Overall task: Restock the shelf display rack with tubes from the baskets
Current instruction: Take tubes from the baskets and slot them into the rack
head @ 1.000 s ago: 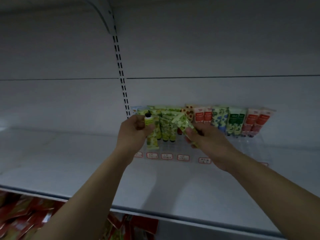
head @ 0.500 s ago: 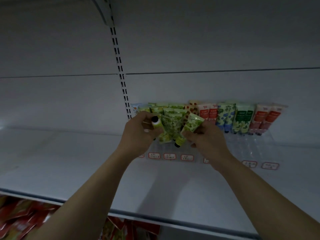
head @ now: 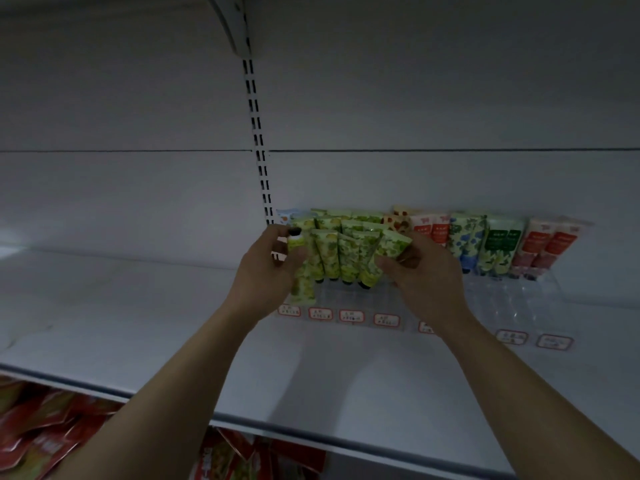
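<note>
No brand or writing can be read: the print on the tubes and on the red-framed tags (head: 320,313) along the rack's front edge is too blurred.

The left hand (head: 266,271) has its fingers curled round a yellow-green tube (head: 302,271), held near upright with the black cap on top and the flat end pointing down, just at 9 o'clock of the rack's front row. The right hand (head: 427,277) pinches a green tube (head: 382,256) between thumb and fingers. This tube tilts, crimped end toward 1 o'clock and dark cap toward 7 o'clock, touching the right end of the green row (head: 332,258). I cannot tell whether its cap sits in a slot.

The clear rack (head: 519,303) stands at the back of the white shelf (head: 156,323), against the rear wall. The green row stands cap down, leaf-and-fruit print on pale green, with more green tubes behind it. At 3 o'clock of the hands stand red tubes (head: 431,226), then blue-flowered tubes (head: 464,240), dark-green tubes (head: 502,244) and pink-red tubes (head: 550,244), all cap down.

A slotted upright (head: 258,150) runs up the wall at 12 o'clock of the left hand. Red packets (head: 34,427) lie on the lower level at 7 o'clock.
</note>
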Demonstrator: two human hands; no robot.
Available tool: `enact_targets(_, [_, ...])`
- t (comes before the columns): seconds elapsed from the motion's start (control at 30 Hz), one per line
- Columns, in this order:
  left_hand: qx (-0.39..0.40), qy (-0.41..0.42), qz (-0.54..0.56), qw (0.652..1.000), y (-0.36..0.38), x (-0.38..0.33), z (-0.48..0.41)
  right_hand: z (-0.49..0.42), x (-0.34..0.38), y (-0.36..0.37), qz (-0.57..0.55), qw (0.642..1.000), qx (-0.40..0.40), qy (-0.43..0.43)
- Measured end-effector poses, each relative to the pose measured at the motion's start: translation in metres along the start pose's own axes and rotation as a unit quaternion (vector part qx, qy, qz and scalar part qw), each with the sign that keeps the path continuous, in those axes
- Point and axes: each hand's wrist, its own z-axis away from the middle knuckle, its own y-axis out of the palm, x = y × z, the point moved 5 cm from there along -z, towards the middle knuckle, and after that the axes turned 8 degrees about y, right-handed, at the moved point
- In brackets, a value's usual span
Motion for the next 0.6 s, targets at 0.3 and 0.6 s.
enact_targets(0.3, [0.079,0.004,-0.073,0.994,0.000,-0.005,0.011,0.000,0.007,0.004,0.085,0.995,-0.021,-0.047])
enact_targets(0.6, [0.117,-0.128,-0.091,0.981,-0.007,-0.003,0.014,0.001,0.016,0.008,-0.006,0.999,0.017,-0.043])
